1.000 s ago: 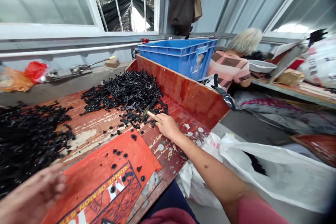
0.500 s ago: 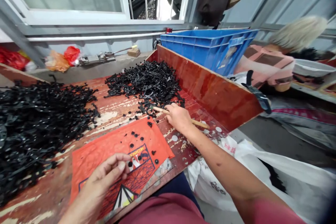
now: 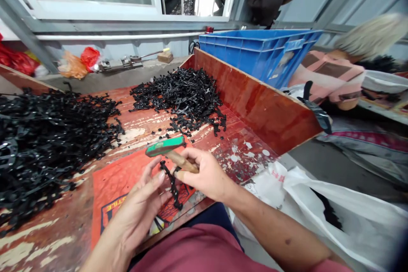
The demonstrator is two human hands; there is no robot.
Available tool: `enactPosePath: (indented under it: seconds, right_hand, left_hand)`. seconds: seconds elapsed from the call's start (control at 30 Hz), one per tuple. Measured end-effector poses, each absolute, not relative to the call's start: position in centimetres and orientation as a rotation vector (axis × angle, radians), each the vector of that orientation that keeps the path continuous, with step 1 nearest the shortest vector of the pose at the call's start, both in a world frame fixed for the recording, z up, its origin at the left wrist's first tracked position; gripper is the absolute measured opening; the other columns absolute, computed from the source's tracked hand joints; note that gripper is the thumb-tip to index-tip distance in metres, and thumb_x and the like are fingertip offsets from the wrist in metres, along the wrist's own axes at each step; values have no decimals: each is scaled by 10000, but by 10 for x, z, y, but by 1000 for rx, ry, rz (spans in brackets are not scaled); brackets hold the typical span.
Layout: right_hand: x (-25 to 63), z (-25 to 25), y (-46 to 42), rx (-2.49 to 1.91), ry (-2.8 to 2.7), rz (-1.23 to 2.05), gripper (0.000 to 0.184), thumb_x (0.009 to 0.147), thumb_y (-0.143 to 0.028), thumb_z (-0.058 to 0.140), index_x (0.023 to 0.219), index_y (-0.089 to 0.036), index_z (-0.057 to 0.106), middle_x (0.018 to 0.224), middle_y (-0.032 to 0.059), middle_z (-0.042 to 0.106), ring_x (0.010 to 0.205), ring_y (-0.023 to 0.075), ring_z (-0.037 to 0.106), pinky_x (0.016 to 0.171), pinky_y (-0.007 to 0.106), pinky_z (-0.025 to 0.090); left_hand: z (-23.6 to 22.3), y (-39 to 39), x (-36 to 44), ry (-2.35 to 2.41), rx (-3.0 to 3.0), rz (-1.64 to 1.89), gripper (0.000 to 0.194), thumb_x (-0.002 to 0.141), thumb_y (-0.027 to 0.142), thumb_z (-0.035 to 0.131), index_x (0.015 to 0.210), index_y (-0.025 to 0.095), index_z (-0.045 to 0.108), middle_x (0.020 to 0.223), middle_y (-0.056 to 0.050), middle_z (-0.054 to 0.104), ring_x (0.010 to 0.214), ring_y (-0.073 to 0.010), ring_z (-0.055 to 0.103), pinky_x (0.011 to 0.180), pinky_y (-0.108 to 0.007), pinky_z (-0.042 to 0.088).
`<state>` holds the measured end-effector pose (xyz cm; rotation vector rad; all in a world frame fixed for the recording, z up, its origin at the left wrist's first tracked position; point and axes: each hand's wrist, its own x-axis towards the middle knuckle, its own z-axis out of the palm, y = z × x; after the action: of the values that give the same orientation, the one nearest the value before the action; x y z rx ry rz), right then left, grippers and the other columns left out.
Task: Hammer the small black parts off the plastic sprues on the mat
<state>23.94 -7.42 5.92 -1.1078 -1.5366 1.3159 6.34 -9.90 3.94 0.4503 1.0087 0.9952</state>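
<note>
My right hand [image 3: 208, 174] is closed around the wooden handle of a hammer [image 3: 165, 146] with a green head, held over the orange bag [image 3: 119, 170] on the bench. Between both hands hangs a knobbly black plastic strip [image 3: 174, 187], its lower end near the bench's front edge. My left hand [image 3: 145, 197] has its thumb and fingers on the strip's left side. Fingertips of the right hand also come close to the strip; whether they grip it I cannot tell. Beyond the hammer lies a pile of small black plastic pieces [image 3: 181, 93].
A larger heap of black plastic parts [image 3: 54, 131] covers the bench's left. A red board [image 3: 261, 106] walls its right side, with a blue crate [image 3: 255, 53] behind. White sacks [image 3: 306, 195] stand at lower right. Another person [image 3: 338, 68] bends over at the far right.
My right hand has come back from the small pile with the hammer, its green head now raised. My left hand has moved right to meet it, and a black strip now shows between them.
</note>
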Motion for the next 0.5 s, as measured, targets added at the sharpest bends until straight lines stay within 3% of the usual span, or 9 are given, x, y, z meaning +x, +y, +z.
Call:
enactPosePath:
  seconds: [0.2,0.37,0.5]
  right_hand:
    - [231,43,-84,-1042,-1335,1435,132,739,-230,670,852,-191,615,775,-13,672,666,149,652,649,274,556]
    - [226,34,-91,-1067,-1315,1460,150,734,-255,698,848,-197,621,786,-6,682,699,164,663,720,308,559]
    - [233,35,-100,-1122,-1482,1425,159,772,-267,714,902,-192,663,842,-7,673,746,153,622,719,269,505]
  left_hand:
    - [36,-108,59,905,436,954,201,796,274,769,949,160,705,890,-75,733,835,-198,699,805,-304,564]
    - [43,-115,57,1021,525,1024,295,735,311,821,980,202,700,858,-8,689,798,-136,645,763,-216,522]
    - [41,-117,40,1230,731,987,324,745,455,784,909,202,662,815,15,641,723,-127,574,657,-209,486]
